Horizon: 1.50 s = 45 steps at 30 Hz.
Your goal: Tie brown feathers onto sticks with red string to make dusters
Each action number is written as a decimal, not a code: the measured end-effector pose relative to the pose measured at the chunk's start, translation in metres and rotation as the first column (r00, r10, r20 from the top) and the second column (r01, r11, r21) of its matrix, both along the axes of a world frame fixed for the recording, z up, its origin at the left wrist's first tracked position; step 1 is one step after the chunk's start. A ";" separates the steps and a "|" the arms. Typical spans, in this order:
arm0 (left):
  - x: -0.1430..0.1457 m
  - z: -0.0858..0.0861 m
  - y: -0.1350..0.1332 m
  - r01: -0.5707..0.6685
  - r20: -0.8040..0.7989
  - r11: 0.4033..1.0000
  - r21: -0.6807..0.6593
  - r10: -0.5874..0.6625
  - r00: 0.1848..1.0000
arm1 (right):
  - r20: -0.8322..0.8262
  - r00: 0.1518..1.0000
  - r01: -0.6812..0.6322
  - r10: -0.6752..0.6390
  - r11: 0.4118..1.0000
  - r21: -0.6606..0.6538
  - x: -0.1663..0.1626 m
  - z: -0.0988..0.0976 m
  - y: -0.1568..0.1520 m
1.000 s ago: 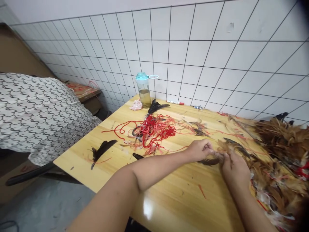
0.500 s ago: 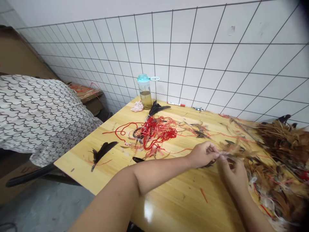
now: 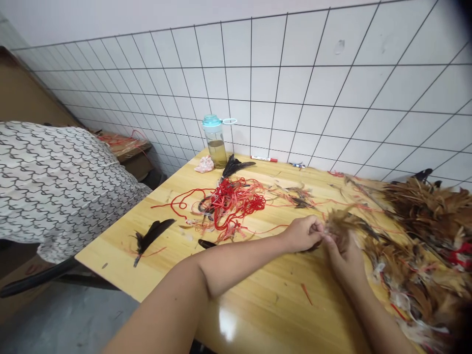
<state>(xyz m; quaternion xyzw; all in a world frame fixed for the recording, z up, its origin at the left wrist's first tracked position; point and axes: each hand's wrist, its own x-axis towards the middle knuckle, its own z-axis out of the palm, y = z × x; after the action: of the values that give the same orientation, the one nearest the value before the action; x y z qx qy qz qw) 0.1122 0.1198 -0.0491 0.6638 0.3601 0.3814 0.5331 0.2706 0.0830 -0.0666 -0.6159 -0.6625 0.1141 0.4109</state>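
On the right half of the table (image 3: 265, 295), in the head view, we see both hands meeting over one small bunch of brown feathers (image 3: 342, 221). The left hand (image 3: 302, 233) is closed into a loose fist, thumb and forefinger pinching the bunch at its quill end. The right hand (image 3: 344, 255) comes up from the near edge with its fingers curled narrow against the same end, so that the two sets of fingertips touch. The bunch fans away from the hands toward the big feather pile (image 3: 424, 231), which covers the right edge and the far right corner.

Half a second ago the hands stood a little apart with the pale quill end drawn out between them. Now that gap is shut and the bunch sits slightly higher off the wood. We judge that the grip has tightened on the quills and that the work is confined to this one bunch.

Left of the hands, toward the middle of the table, the tangle of red string (image 3: 232, 201) lies untouched, as it did a second ago. A black feather (image 3: 151, 233) lies near the left edge. At the far edge a bottle (image 3: 216, 142) stands upright, with a marker (image 3: 266, 159) against the wall. Beyond the left edge we see a co-worker's patterned garment (image 3: 55, 182).
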 end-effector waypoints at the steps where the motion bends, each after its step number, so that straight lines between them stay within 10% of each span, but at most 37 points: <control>1: 0.001 -0.002 0.000 0.012 0.030 1.000 -0.017 -0.012 0.999 | -0.016 1.000 0.003 -0.004 1.000 -0.016 -0.001 0.000 0.000; 25: -0.001 -0.003 0.006 0.140 0.162 0.950 -0.280 -0.097 0.982 | -0.098 0.991 -0.095 0.094 0.995 -0.010 -0.009 0.007 -0.004; 45: -0.006 -0.004 0.015 -0.055 0.054 0.996 -0.065 0.059 0.997 | -0.059 0.989 -0.136 0.136 0.991 0.009 -0.008 0.005 -0.004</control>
<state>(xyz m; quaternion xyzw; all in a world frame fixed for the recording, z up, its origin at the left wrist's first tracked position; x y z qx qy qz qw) 0.1065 0.1348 -0.0535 0.6251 0.3758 0.4032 0.5526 0.2626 0.0790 -0.0621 -0.5646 -0.6908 0.1585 0.4229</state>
